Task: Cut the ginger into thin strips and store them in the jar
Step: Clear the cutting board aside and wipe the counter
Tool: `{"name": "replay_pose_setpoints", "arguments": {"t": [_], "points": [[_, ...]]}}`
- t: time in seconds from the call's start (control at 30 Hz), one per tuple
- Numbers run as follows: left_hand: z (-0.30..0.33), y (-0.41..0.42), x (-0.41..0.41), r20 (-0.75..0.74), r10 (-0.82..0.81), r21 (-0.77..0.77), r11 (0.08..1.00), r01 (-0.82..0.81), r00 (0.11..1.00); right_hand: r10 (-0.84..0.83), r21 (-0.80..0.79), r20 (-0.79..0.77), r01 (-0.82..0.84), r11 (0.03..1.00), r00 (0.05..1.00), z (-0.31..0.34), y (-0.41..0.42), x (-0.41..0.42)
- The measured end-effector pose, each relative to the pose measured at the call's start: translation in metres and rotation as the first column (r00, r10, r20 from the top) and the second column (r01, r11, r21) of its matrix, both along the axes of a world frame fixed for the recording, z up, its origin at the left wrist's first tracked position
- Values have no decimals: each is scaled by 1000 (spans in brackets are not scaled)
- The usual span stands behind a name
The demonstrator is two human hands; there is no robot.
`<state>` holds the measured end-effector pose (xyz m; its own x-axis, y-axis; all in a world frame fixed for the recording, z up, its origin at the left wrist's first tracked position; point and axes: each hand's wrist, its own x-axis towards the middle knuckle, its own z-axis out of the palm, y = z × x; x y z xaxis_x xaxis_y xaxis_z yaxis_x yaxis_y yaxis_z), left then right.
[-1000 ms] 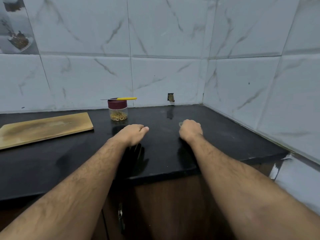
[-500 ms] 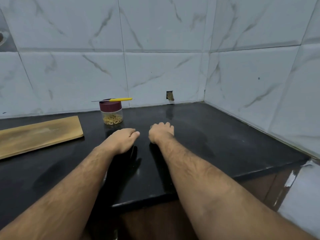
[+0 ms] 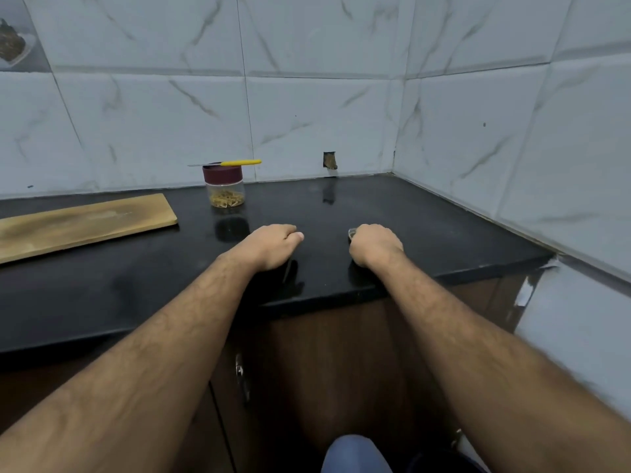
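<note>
A clear jar point(image 3: 224, 191) with a maroon lid stands near the back wall, with thin ginger strips point(image 3: 226, 199) at its bottom. A yellow-handled knife point(image 3: 239, 162) lies flat across the lid. My left hand point(image 3: 269, 245) rests on the black counter point(image 3: 426, 227) in front of the jar, fingers loosely curled and holding nothing. My right hand point(image 3: 374, 245) rests to its right, curled into a fist. A small grey bit shows at its thumb side; I cannot tell what it is.
A wooden cutting board point(image 3: 85, 223) lies on the counter at the left. Tiled walls close the back and right sides. A small hole point(image 3: 330, 160) is in the back wall. Brown cabinet doors point(image 3: 327, 363) sit below the counter edge.
My right hand has moved right, away from my left hand, after they nearly touched. The left hand, jar, knife and board have stayed put.
</note>
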<state>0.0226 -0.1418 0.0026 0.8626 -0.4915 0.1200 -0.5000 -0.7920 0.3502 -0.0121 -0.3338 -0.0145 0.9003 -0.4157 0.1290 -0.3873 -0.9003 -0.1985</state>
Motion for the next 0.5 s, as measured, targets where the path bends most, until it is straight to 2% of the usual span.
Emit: {"name": "replay_pose_setpoints", "arguments": {"t": [0.17,0.3,0.4,0.5], "points": [[-2,12,-19,4,2,-17,1000,-2,1000,-28,-18,114,30,999,993,7,6,-36],[-5,23,-18,19,56,-58,997,-55,998,98,-90,223,-80,993,970,26,41,-26],[-6,31,-14,28,138,-122,984,-133,990,216,-123,156,-197,973,964,19,83,-9],[-7,36,-15,31,177,-135,976,-171,984,238,-73,16,-236,969,971,-4,96,5]]}}
